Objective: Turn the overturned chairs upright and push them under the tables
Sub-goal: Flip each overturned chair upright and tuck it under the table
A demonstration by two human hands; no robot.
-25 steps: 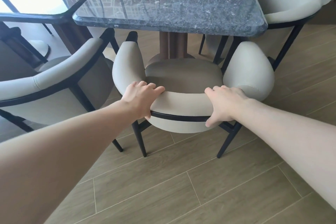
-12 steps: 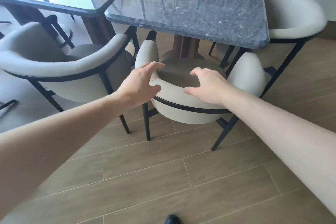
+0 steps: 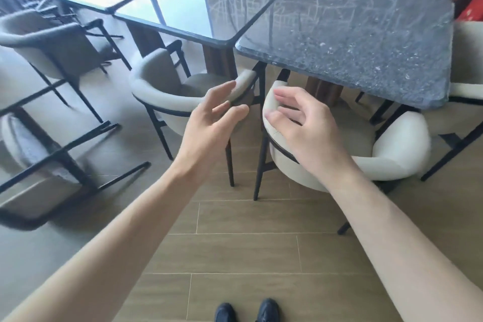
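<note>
I'm holding both hands loose and empty, my left hand (image 3: 217,115) and right hand (image 3: 300,123) hovering apart above the cream chair (image 3: 392,154) tucked under the marble table (image 3: 366,42).

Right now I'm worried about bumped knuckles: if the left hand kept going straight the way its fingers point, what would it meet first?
Probably the armrest end of the cream chair just past the left hand; depth is unclear, so it might pass above.
</note>
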